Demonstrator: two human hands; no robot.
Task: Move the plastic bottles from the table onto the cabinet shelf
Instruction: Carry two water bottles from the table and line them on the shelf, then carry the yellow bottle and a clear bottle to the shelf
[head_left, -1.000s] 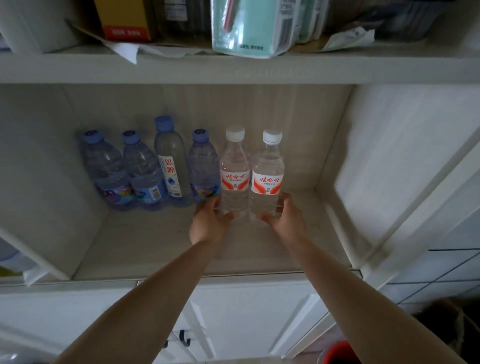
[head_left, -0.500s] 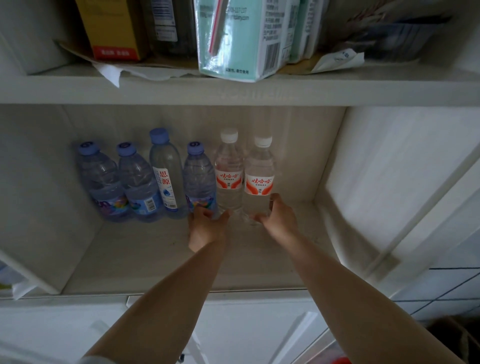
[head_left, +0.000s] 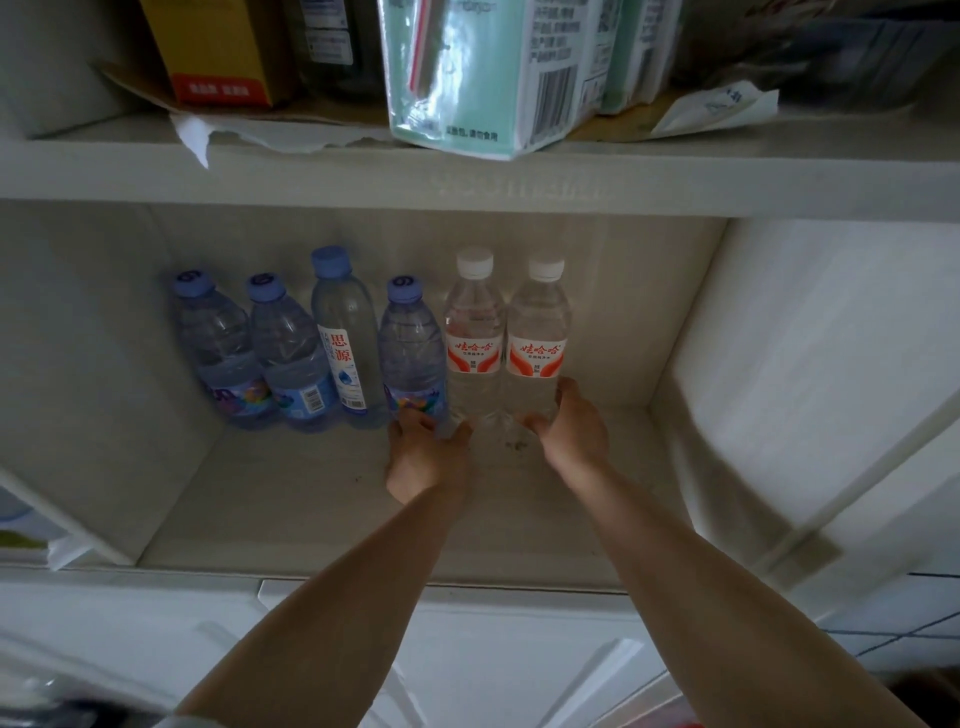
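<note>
Now, grip: both hands are down at the bases of the two white-capped bottles, one each.
Left hand (head_left: 423, 457): thumb and fingers curl round the foot of the left white-capped bottle (head_left: 474, 343), thumb towards the middle, fingers slipped in beside the neighbouring blue-capped bottle (head_left: 410, 353).
Right hand (head_left: 571, 434): wraps the lower body of the right white-capped bottle (head_left: 537, 343), fingers round its far side, thumb in front.
Bottles in hand: upright, side by side and touching, bases on or just at the cabinet shelf (head_left: 291, 499); I can't tell if full weight is down yet.
Row: four blue-capped bottles (head_left: 291, 364) stand to the left along the back wall, shoulder to shoulder, and the white-capped pair closes the line on the right.
Handling: clear, full-looking water bottles, so I'd judge them fairly heavy for their size, thin-walled and a bit squashy mid-body, smooth on the label. The low hold suits them, firm near the base and steady for setting down.
Risk: tall and narrow, tightly packed; a nudge on release could tip a neighbour.
Progress: looks close to done for this pair; letting go comes next, I'd say.
Above: upper shelf (head_left: 467, 176) carries a green-white carton (head_left: 467, 78) and a yellow box (head_left: 218, 47).
</note>
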